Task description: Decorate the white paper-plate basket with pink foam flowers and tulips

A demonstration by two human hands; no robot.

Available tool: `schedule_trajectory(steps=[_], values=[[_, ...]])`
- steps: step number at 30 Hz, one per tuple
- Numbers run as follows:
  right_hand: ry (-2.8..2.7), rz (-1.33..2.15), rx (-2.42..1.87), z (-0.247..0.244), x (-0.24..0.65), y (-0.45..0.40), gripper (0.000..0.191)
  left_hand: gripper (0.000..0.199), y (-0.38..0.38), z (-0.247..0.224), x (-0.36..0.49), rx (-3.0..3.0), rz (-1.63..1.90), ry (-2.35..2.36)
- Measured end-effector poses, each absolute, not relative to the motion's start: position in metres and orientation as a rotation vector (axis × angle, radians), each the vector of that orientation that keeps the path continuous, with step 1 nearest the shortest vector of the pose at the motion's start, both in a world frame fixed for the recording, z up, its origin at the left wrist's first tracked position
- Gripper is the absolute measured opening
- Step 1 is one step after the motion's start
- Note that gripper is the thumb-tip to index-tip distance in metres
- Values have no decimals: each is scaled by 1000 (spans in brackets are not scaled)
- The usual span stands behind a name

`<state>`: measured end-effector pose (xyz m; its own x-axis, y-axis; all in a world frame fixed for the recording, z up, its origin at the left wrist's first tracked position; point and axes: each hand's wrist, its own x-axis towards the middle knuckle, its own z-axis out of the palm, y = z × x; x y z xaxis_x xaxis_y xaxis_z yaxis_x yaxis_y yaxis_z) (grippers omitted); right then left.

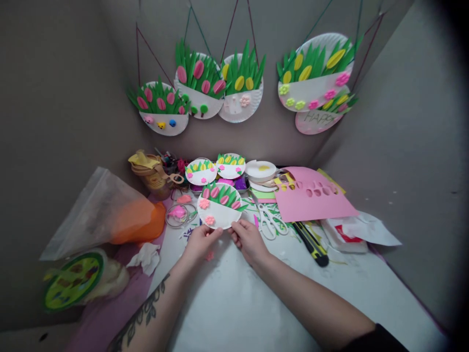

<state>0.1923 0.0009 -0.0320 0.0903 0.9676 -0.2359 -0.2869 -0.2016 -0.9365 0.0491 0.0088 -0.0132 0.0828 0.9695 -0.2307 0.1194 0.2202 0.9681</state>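
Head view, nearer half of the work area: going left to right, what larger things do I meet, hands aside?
Green-lidded tub, crumpled tissue, pink-tulip paper plate, white-handled scissors, black-and-yellow cutter, red-and-white packet.

**Head-worn camera looks forward and down across the worktop**

The head view looks from above the worktop's near side, as the person sees it. Both forearms rise from the bottom edge to the left hand and right hand, mid-picture at arm's reach. The wide view also takes in the back wall, farther off and faced roughly straight on, and side walls on both sides. The far right edge is dark.
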Motion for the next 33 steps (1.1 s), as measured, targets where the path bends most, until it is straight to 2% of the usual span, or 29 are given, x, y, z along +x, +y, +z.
schedule_trajectory(steps=[7,11,14,17,20,24,33], values=[[-1029,1341,-1203,-32,193,-5,27,29,14,-3,42,1063,999,1290],[-1765,925,-1206,-35,184,-14,14,30,21,10,25,1026,1053,1283],[-2124,608,-1295,-33,173,-23,22,32,23,15,20,1007,1059,1259],[-2240,508,-1334,-31,166,-29,25,32,22,14,20,1008,1064,1249],[-2217,536,-1307,-34,164,-31,15,31,22,10,20,1016,1084,1258],[-2065,651,-1253,-41,165,-31,12,29,25,4,16,1037,1109,1297],[-1526,1203,-1212,-26,179,-19,7,26,27,-8,18,1122,1114,1322]])
